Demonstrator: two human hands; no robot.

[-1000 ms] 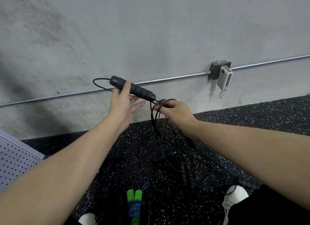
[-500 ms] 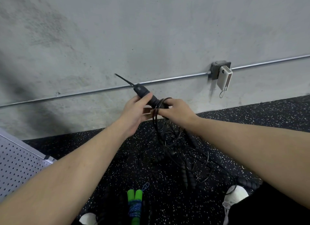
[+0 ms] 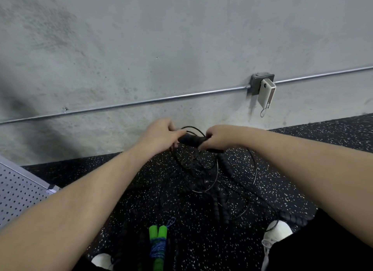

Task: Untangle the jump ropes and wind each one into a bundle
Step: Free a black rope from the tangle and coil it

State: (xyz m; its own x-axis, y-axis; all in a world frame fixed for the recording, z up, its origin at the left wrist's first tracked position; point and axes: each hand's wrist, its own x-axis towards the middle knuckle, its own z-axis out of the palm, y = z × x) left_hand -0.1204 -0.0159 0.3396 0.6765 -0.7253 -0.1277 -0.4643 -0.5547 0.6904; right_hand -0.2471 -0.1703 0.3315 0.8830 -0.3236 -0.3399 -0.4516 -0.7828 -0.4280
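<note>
Gripping: left hand (image 3: 161,134) and right hand (image 3: 219,136) both curl round a black jump-rope handle (image 3: 190,139), held level between them above the floor.
Rope: thin black cord (image 3: 217,169) loops over the handle and hangs into the tangle below.
Nearby: green-handled bundled rope (image 3: 158,242) near, white shoes (image 3: 279,230), perforated panel (image 3: 18,192) left.
Room: speckled black floor (image 3: 333,133), grey concrete wall (image 3: 181,38), conduit (image 3: 141,103), junction box (image 3: 260,85).
Change: handle had pointed up-left; hands were lower and closer.
</note>
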